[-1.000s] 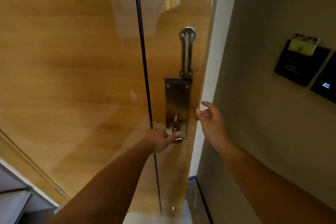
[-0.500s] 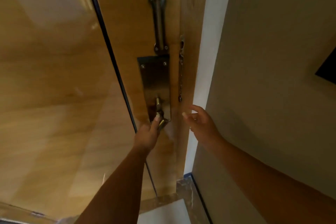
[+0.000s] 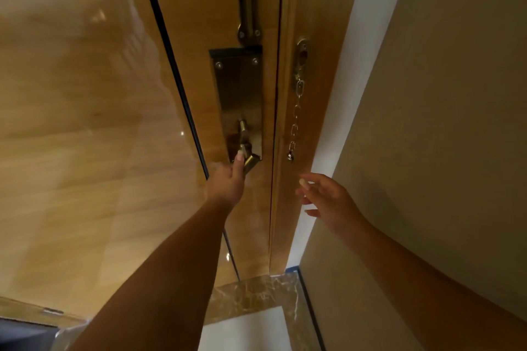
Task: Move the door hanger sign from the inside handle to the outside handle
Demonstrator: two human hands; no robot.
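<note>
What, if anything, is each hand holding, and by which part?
The left hand grips the door handle at its free lower end. The right hand holds nothing; its fingers are spread, clear of the door.

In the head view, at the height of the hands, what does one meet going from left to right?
Wooden panel → left hand on the door handle → security chain → right hand → beige wall.

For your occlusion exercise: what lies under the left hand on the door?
The left hand covers part of the brass door handle; only the handle's end shows beside the thumb. No door hanger sign is visible.
</note>
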